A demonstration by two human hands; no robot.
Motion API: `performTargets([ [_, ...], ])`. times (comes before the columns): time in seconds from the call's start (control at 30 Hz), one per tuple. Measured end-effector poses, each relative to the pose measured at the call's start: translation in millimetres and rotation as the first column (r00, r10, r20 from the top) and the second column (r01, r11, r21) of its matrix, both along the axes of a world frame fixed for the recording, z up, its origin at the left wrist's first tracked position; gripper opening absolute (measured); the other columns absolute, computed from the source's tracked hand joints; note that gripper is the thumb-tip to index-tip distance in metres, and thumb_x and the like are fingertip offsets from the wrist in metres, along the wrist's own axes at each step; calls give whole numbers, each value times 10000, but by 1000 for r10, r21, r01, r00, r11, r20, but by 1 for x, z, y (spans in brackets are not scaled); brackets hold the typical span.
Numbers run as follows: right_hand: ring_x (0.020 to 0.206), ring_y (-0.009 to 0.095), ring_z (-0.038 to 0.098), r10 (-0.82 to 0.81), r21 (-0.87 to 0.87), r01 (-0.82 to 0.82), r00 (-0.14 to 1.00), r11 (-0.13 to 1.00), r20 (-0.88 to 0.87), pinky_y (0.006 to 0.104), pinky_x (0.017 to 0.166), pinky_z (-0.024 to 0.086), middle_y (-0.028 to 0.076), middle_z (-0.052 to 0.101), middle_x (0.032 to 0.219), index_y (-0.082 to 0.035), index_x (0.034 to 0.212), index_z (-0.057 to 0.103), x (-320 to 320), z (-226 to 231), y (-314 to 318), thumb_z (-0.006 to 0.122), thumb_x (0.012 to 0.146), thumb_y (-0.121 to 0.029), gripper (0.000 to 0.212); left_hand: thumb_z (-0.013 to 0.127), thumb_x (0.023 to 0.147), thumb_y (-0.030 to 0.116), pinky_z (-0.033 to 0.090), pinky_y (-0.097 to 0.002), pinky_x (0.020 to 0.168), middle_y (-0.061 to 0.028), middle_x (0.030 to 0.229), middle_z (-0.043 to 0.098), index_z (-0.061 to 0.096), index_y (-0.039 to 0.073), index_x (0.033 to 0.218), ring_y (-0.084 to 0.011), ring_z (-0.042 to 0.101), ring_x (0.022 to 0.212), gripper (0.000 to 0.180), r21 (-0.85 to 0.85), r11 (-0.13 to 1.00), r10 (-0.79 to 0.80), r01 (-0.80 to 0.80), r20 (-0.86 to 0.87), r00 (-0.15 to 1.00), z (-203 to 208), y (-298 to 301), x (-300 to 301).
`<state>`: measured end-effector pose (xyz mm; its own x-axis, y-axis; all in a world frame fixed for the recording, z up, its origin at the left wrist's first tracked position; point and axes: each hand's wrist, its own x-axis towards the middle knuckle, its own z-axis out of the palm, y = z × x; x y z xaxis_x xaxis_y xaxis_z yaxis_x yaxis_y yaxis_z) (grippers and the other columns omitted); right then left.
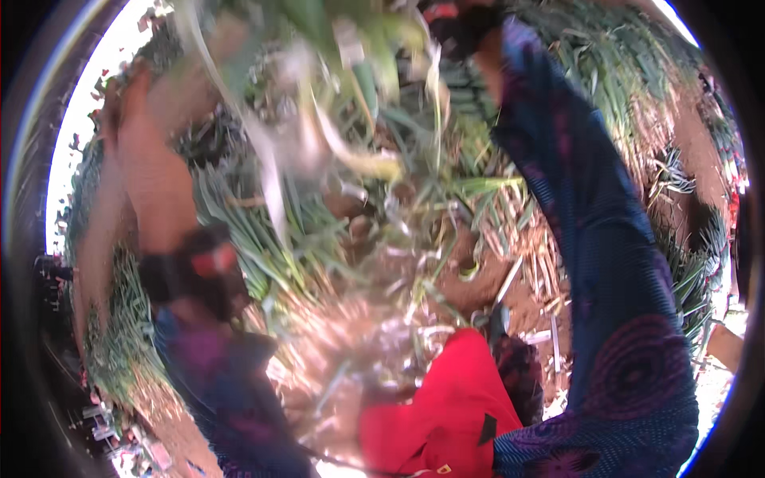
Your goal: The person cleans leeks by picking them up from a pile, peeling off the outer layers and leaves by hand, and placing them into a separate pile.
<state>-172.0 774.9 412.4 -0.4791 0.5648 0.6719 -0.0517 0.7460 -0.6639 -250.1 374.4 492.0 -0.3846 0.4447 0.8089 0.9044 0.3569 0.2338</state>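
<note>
One blurred left hand (179, 88), right hand beyond the upper edge: closure and hold of both cannot be determined; blurred leafy stalks (339, 48) between them, further stalks (267, 239) on soil (470, 293) below the grip

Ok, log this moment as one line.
Left hand: near blurred, long green leafy stalks, grip unclear | Right hand: out of view, past upper edge | Lower in view: brown soil, bright red cloth
</note>
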Motion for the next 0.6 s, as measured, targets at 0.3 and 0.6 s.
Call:
performTargets([
  [0.3, 979, 399, 578, 179, -191, 9, 307, 981, 935, 470, 799, 451, 227, 593, 1084, 8, 1241, 507, 217, -426, -246, 514, 878, -117, 384, 556, 919, 112, 466, -254, 650, -60, 799, 570, 606, 44, 1014, -113, 565, 748, 128, -681, 685, 431, 258, 665, 610, -446, -188, 229],
  [0.6, 826, 167, 605, 509, -583, 765, 630, -275, 586, 326, 671, 491, 33, 596, 935, -98, 1139, 562, 465, -564, -455, 605, 866, -288, 335, 664, 801, 168, 389, -244, 547, -7, 796, 587, 626, 41, 1081, -92, 524, 673, 309, -512, 850, 484, 121, 671, -561, -619, -345, 417],
])
